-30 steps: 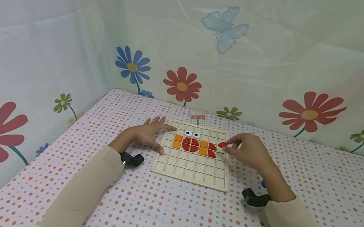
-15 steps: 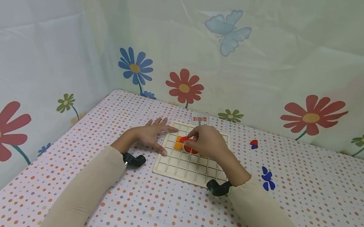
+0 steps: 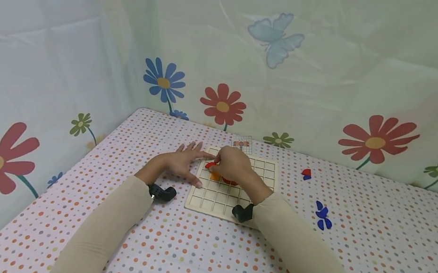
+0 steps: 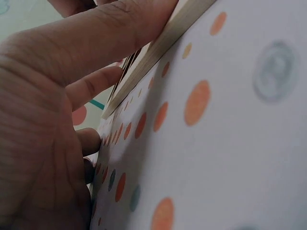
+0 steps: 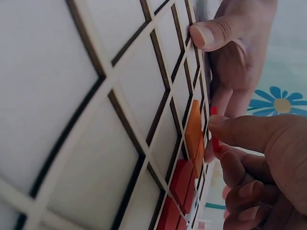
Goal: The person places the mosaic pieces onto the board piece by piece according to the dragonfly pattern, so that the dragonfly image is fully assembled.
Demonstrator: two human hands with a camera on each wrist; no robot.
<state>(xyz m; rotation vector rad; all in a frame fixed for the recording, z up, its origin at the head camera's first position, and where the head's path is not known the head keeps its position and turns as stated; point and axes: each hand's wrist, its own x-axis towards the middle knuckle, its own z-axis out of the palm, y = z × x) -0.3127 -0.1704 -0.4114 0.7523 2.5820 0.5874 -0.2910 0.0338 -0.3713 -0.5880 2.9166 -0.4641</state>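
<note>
A pale wooden grid board [image 3: 208, 204] lies on the table. My left hand [image 3: 181, 162] rests at its left edge with fingers spread and thumb on the frame; the left wrist view shows the thumb along the board's side. My right hand [image 3: 234, 164] is over the upper left of the grid. Its thumb and a finger pinch a thin red piece [image 5: 214, 144], held just off the board beside an orange tile [image 5: 193, 128]. Red tiles [image 5: 182, 181] sit in cells nearby. The right hand covers much of the pattern in the head view.
A small card with a printed grid picture [image 3: 241, 144] lies behind the board. To the right are a red and a blue piece [image 3: 306, 174] together, and several blue pieces [image 3: 322, 213]. A flowered curtain [image 3: 313, 84] hangs behind the dotted table.
My right hand has moved left across the board, from its right edge to the upper left, carrying the red piece. The left hand has stayed at the board's left edge.
</note>
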